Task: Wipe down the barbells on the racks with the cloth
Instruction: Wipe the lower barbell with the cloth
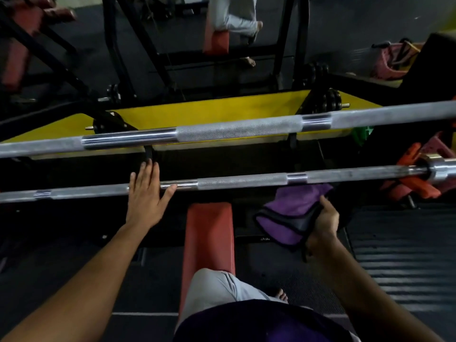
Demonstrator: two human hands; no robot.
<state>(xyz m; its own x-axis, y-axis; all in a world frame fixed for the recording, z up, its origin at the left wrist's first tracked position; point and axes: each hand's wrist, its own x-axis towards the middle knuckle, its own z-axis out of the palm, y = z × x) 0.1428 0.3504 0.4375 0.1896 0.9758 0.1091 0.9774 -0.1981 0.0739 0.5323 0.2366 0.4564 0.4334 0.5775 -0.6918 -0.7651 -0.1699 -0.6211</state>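
Steadying the lower barbell [241,180] with a flat, open left hand [145,193], right hand [320,227] clutching the cloth [288,213] just below; wiping looks next.

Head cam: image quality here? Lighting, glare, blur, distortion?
Head view: dim overall, floor and rack frames nearly black. Specular streaks on the smooth sections of the near barbell and the upper barbell. Wide-angle bowing curves both bars. Left hand and purple cloth in the right hand are fairly sharp; far background and top-left corner smeared and soft.
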